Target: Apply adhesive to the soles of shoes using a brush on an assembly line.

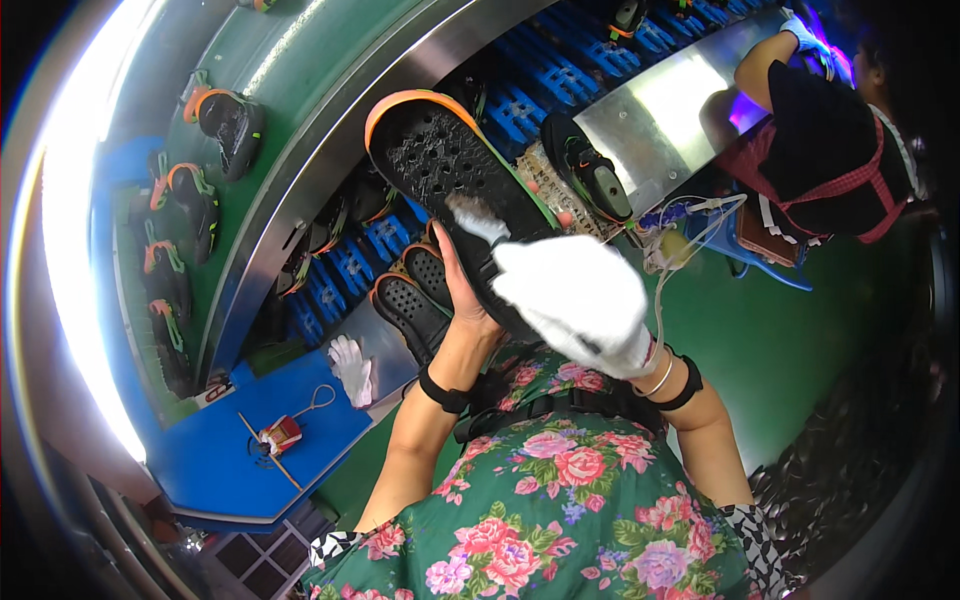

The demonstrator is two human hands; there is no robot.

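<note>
I see my bare left hand (462, 300) gripping the black shoe sole (455, 185) from beneath, fingers clamped on it, while my gloved right hand (580, 300) presses its fingers together on top, above the worktop (250, 440).

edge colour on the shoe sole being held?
Orange, turning green along the far side, around the black perforated sole; head view shows it best, above the white-gloved right hand.
</note>
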